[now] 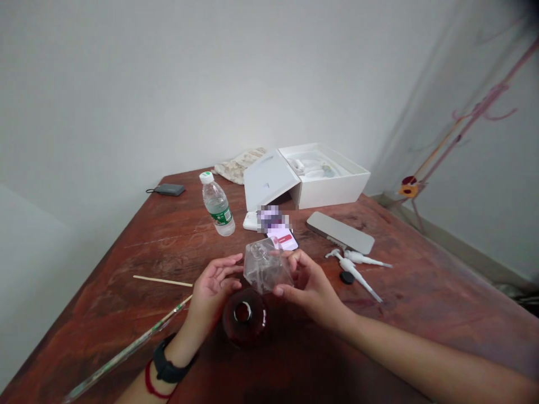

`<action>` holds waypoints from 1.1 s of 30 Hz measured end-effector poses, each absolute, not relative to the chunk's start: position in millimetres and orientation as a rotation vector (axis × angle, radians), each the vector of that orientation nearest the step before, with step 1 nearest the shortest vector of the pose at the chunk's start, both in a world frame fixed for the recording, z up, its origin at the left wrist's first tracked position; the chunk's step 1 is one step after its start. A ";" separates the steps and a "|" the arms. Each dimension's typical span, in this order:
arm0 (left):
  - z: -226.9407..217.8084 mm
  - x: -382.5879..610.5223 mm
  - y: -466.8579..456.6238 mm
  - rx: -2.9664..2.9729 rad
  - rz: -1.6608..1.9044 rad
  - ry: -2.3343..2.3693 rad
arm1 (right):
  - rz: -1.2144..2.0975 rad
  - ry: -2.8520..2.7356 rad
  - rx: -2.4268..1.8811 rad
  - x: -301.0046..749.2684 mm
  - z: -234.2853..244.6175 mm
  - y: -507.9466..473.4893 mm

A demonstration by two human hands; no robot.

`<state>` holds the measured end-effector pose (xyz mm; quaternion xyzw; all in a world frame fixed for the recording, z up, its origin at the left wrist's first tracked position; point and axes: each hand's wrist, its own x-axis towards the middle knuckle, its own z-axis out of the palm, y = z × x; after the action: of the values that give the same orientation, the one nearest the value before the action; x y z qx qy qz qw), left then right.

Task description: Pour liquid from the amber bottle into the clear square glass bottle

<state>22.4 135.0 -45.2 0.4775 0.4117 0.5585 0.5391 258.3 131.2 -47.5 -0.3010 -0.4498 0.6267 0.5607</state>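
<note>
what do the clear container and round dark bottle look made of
Clear container: plastic or glass, smooth and glossy; it is see-through with pale reflections. Round dark bottle: perhaps tinted glass, glossy, given its bright highlights.

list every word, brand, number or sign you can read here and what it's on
No words or numbers can be read for certain.
Water bottle: green label with pale print and a code patch, too small to read.
Phone: red bar on screen, its text too blurred; part is pixelated.
Box lid: small mark, unreadable.
Stick wrapper: green print, unreadable.
Clear vessel: no writing visible.
</note>
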 end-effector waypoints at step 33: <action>-27.5 25.3 133.1 1.083 1.363 0.882 | 1.578 -1.232 -0.924 243.9 -42.9 126.1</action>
<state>25.3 133.1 -27.5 0.4595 0.3744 0.5783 0.5607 243.9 126.1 -42.9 -0.3738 -0.4986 0.6386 0.4514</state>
